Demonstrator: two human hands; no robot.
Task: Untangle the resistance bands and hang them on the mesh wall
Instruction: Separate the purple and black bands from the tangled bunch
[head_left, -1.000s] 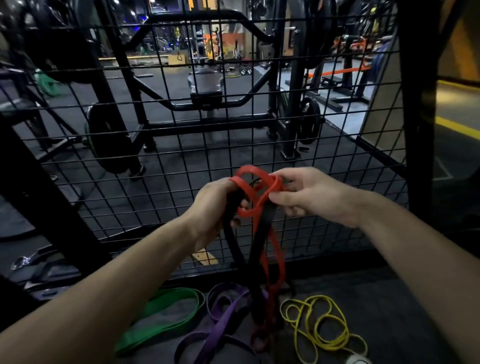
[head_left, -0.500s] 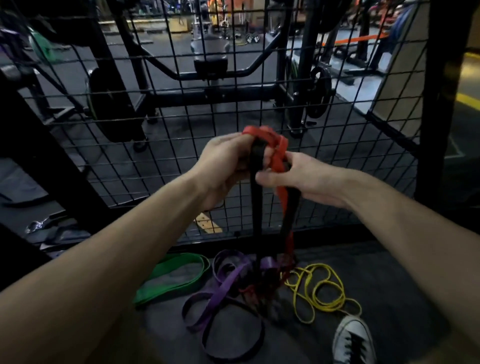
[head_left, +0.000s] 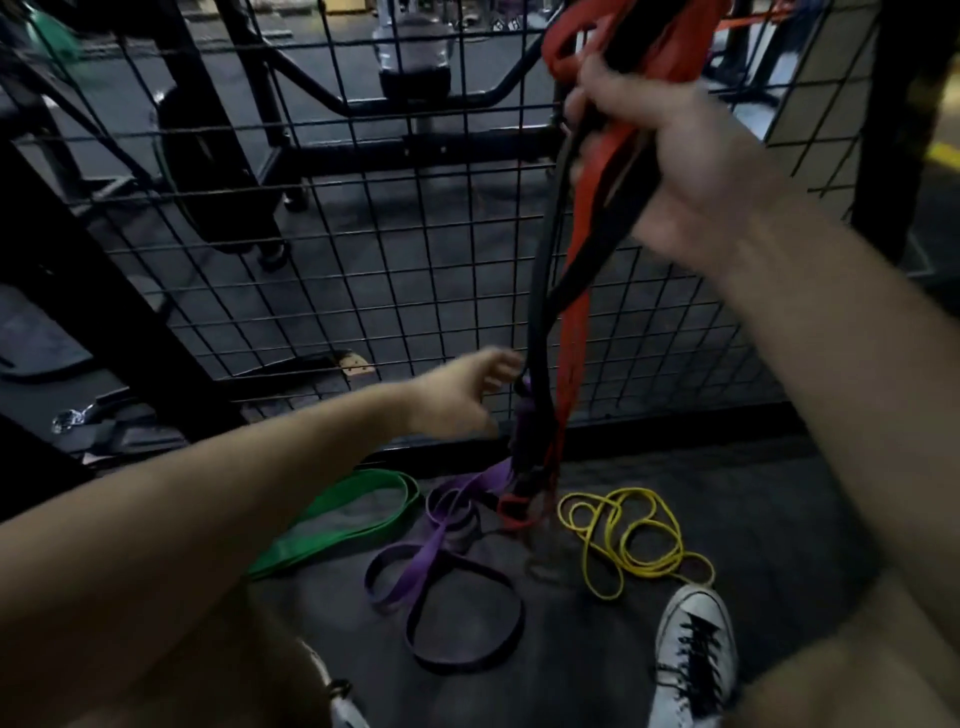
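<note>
**Knot sits low, by the left hand**

While the white sneaker (head_left: 693, 654) stands planted nearest the camera on the dark floor (head_left: 779, 519), the loose bands lie just ahead of it: a yellow band (head_left: 631, 540) coiled in thin loops to the right, a green band (head_left: 337, 519) flattened to the left, and a purple band (head_left: 441, 571) sprawled between them in a figure of eight. One end of the purple band climbs off the floor into the snarl where the hanging strands bunch together.

That snarl is what the next move seems to turn on. The left hand (head_left: 467, 395) reaches forward and low, its fingertips (head_left: 506, 364) at the black band (head_left: 540, 291) just above the bunch; blur keeps me from telling whether it pinches the strand or only touches it with relaxed fingers. From this hand the tangle lies immediately to the right and slightly below, so the left is plainly the nearer one.

Farther up, the right hand (head_left: 670, 150) is curled round the tops of the black band and the red band (head_left: 582, 275), holding them high so both run nearly vertical, long axis top to bottom, down to the knot. Their lower ends touch the floor.

Behind everything stands the mesh wall (head_left: 363, 234), close beyond the bands, with nothing visibly hung on it within reach. Judging by this, untangling is in progress and hanging has not begun.
</note>
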